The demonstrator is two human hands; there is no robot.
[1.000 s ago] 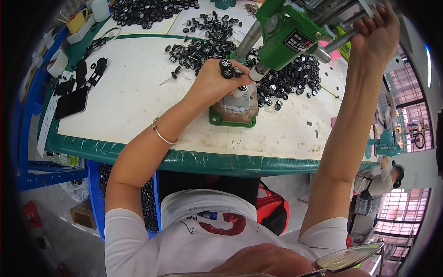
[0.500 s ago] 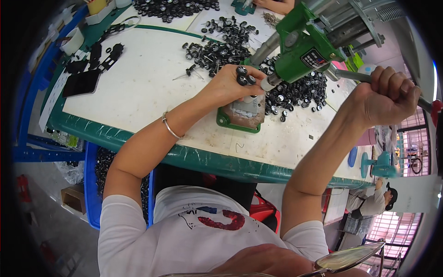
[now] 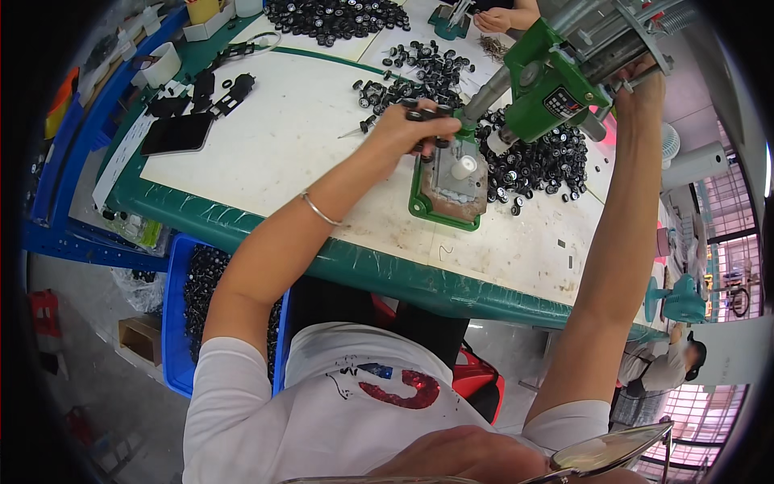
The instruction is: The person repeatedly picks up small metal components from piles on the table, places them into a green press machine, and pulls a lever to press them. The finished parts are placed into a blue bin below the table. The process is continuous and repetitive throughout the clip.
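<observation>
Raised again since half a second ago, the right hand (image 3: 641, 81) grips the press lever (image 3: 621, 85) while the left hand (image 3: 415, 129) pinches a small black part (image 3: 425, 115) just above the press base (image 3: 451, 189) on the table (image 3: 266, 153), so an early downstroke could pinch fingers.

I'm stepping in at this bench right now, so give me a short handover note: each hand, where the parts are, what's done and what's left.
Left hand: closed on a small black wheel part, held beside the green press, just above its base plate.
Right hand: raised, gripping the press lever.
Parts: a pile of black wheels lies right of the base; more wheels fill the blue bin under the table edge.
Done: cannot tell which wheels are pressed.
Left: the held part is not yet seated on the base.
</observation>
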